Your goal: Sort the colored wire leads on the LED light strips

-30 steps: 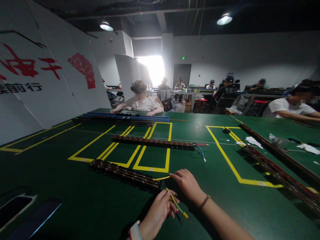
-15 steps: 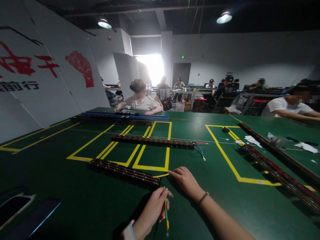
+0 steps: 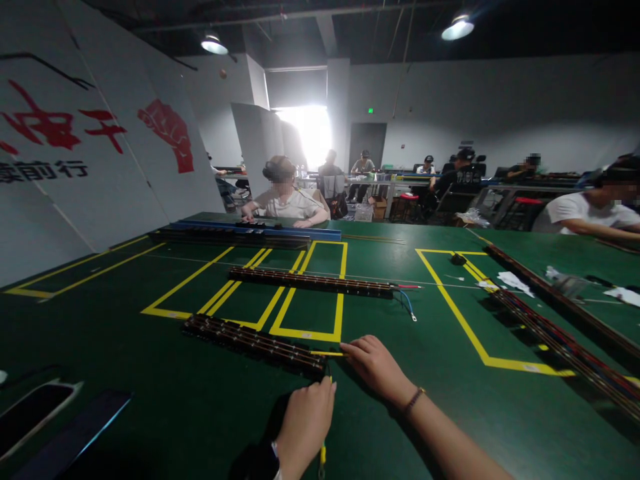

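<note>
Nearest: my left hand [image 3: 305,427] is fisted around the yellow-green wire [image 3: 323,456]. Half a second ago the fingers faced me and most of the wire hung in view. Now the back of the hand faces me, it has moved up toward the end of the near terminal strip [image 3: 255,343], and only the wire's tip shows below the fist.

The right hand [image 3: 377,367] has barely shifted. It lies palm-down on the green table [image 3: 450,400], fingertips [image 3: 347,348] at the yellow wire [image 3: 325,353], which now runs straighter from the strip's end. I cannot tell whether they pinch it.

Farther: the second strip [image 3: 310,283] is unchanged. Past it, a co-worker [image 3: 285,203] sits at the blue rail [image 3: 255,231], hands too small to read.
</note>
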The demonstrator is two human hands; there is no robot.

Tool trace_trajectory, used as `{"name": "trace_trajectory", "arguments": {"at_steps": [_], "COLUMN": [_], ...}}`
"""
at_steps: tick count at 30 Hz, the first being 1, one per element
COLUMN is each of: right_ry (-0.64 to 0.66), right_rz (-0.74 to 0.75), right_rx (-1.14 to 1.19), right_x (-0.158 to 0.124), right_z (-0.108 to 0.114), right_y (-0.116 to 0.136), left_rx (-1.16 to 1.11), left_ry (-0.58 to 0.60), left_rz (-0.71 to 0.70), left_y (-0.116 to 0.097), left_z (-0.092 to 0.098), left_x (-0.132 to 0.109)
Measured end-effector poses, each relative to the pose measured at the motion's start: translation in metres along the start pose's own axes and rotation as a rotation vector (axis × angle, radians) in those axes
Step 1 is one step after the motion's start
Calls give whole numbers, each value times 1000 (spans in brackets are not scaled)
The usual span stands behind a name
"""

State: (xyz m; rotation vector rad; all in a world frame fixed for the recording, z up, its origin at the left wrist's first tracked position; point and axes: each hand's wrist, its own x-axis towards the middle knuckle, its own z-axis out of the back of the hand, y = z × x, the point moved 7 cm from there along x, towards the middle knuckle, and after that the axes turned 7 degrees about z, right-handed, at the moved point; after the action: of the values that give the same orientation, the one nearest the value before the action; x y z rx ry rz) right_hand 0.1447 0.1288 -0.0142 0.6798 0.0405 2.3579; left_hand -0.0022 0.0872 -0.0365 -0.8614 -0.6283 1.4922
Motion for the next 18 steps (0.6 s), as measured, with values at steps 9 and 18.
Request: {"name": "trace_trajectory", "arguments": {"at_steps": [9, 18], "right_ry": [-9, -12], "right_rz": [-27, -140], "right_rx": [73, 61], "right_x": [-2, -2], "right_z": [6, 6], "right_y": [9, 36], "left_rx": [295, -22], "left_ry": [10, 66], "left_rz": [-138, -203], "left_y": [-19, -30], "left_z": [2, 6], "left_x": [-8, -11]}}
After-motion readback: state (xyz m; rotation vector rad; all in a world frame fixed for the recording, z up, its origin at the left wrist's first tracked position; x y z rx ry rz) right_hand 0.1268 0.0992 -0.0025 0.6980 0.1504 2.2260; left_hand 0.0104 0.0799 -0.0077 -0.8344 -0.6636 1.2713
